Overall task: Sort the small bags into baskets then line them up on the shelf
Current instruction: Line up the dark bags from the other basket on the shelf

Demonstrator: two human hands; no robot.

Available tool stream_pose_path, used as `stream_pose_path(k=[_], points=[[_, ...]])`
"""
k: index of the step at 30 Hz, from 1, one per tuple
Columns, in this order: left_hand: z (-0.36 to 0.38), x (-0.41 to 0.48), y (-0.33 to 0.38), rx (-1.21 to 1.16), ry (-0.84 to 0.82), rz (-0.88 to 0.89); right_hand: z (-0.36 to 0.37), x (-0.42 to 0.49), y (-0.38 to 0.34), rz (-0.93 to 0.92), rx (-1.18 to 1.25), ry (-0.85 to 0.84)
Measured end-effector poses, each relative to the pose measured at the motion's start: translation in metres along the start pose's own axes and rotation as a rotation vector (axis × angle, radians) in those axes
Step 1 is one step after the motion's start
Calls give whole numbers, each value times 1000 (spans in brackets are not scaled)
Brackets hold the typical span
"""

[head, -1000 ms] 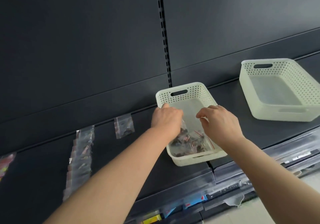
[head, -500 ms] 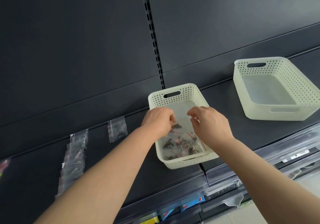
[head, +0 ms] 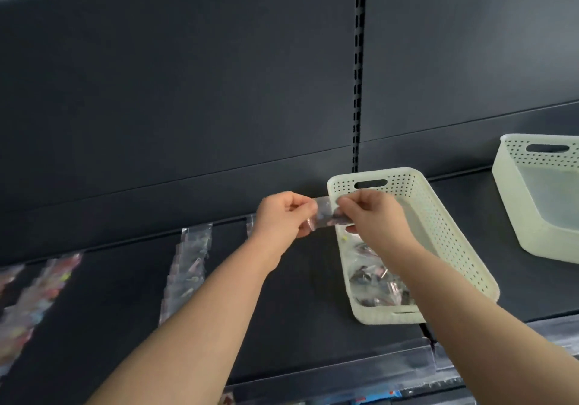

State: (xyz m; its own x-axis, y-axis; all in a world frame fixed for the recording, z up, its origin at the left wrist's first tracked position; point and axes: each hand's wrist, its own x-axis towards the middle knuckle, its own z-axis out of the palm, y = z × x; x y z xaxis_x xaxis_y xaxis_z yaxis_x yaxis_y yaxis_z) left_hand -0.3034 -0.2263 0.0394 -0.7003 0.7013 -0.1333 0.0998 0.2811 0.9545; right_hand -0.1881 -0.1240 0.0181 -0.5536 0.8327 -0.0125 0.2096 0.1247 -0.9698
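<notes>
Bag (head: 326, 215) hangs just above the back left corner of the white basket (head: 445, 232): the left hand (head: 283, 216) and the right hand (head: 372, 219) each pinch one end of it with curled fingers. More bags (head: 369, 279) lie inside the basket, toward its near end. Left of the basket, a row of bags (head: 188, 263) lies on the dark shelf (head: 297, 310). A second basket (head: 509, 204) stands well to its right.

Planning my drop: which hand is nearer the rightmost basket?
Right. Both pinch a small bag; the right hand is over the filled basket, left of the rightmost basket; the left hand farther left.
</notes>
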Motion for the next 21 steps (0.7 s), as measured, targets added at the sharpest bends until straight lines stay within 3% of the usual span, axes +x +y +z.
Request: stream_pose_path(k=[4, 11, 21], points=[[-32, 2, -19, -12, 140, -65, 42, -2, -9, 73, 98, -154], [-76, -3, -82, -103, 174, -349, 111, -5, 27, 101, -316, -206], [-75, 36, -120, 178, 255, -262, 134, 8, 43, 162, -376, 8]])
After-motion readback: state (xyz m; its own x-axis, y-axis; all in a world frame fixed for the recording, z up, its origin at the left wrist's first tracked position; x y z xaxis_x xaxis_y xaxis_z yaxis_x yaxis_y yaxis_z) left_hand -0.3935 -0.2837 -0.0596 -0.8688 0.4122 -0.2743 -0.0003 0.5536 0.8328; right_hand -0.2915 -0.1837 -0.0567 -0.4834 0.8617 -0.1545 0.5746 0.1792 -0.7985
